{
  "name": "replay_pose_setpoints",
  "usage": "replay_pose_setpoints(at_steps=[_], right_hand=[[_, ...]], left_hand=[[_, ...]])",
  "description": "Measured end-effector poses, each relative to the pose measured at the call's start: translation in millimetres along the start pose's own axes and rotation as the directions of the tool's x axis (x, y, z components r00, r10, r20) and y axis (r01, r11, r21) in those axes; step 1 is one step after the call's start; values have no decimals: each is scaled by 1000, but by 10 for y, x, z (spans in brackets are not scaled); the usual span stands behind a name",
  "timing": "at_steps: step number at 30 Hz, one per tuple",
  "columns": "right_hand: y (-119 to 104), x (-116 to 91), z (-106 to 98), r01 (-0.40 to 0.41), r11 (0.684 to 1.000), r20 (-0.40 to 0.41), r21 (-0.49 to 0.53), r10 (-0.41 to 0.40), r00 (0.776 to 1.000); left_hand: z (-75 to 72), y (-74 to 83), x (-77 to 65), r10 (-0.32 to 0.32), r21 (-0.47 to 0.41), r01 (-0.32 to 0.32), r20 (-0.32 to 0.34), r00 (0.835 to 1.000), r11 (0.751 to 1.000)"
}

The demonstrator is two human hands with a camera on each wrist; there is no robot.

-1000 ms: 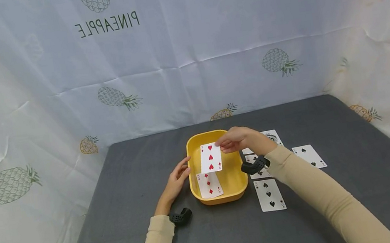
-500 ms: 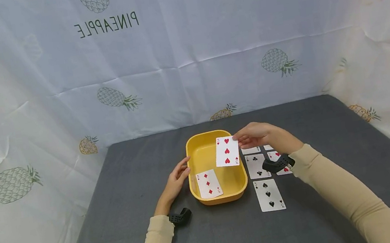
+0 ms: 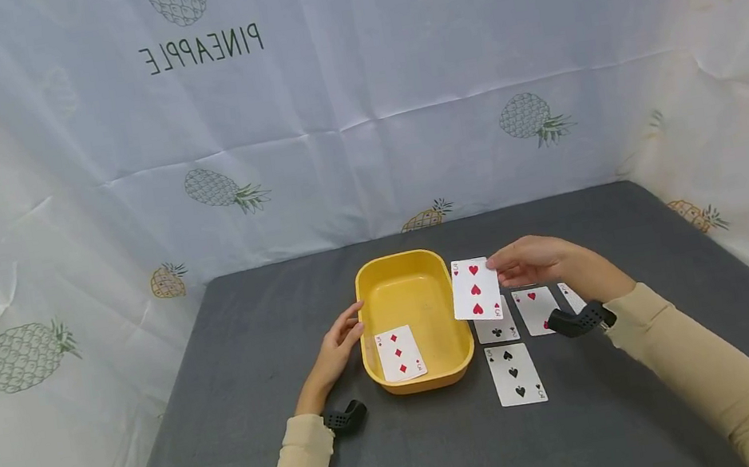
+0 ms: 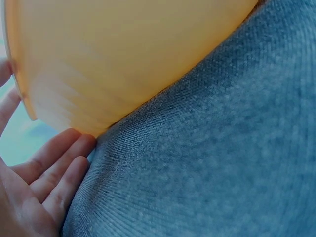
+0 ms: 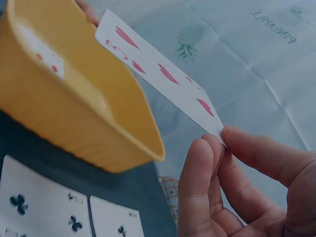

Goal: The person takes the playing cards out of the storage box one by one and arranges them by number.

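The right hand point(image 3: 535, 262) pinched the three of hearts point(image 3: 475, 289) by its far-right corner.
The card hung just right of the yellow tub point(image 3: 407, 297); so small a grip could have let it twist or drop. The left hand point(image 3: 334, 354), fingers relaxed, touched the tub; a nudge might have slid it.

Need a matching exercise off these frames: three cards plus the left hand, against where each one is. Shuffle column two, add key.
Column one
1. Three of hearts
2. Three of diamonds
3. Three of spades
4. Left hand

Column two
A. On the table, nearest the person of the table cards
B. At the left side of the yellow tub
C. Pinched by the right hand
D. Inside the yellow tub

Pairs: 1-C, 2-D, 3-A, 4-B
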State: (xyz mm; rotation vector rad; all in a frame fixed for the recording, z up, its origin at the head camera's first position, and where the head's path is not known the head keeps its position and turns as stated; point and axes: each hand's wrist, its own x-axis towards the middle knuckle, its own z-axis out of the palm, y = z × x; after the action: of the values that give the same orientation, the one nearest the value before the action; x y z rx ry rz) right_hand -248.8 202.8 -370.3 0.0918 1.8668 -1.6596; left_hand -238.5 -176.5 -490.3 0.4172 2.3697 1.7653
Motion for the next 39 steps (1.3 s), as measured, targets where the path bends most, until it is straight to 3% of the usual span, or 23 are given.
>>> replay_pose_setpoints(at_steps=[8,22,29,33,39], right_hand=[[233,-138,-186,-2,1000,-10,-18,2,1000],[544,-317,-417,-1,988,-18,-154,-2,1000],[743,-370,-562,1,952,-48,-307,-17,999],[855,-406,-608,-3,937,-57,-350,-18,998],[1031,-453,-603,5,930,-23,-369,-15,1000]], left_hand=[[16,-86,27,78,13,-78,-18,997,997],[12,-72,22,64,5,-64,-3,998,998],[8,95,-33,36,-16,-36,16,999,999],[-7,219,-96,24,-8,-24,31,999,1000],[-4,239,-104,7,-17,-7,26,1000,1000]])
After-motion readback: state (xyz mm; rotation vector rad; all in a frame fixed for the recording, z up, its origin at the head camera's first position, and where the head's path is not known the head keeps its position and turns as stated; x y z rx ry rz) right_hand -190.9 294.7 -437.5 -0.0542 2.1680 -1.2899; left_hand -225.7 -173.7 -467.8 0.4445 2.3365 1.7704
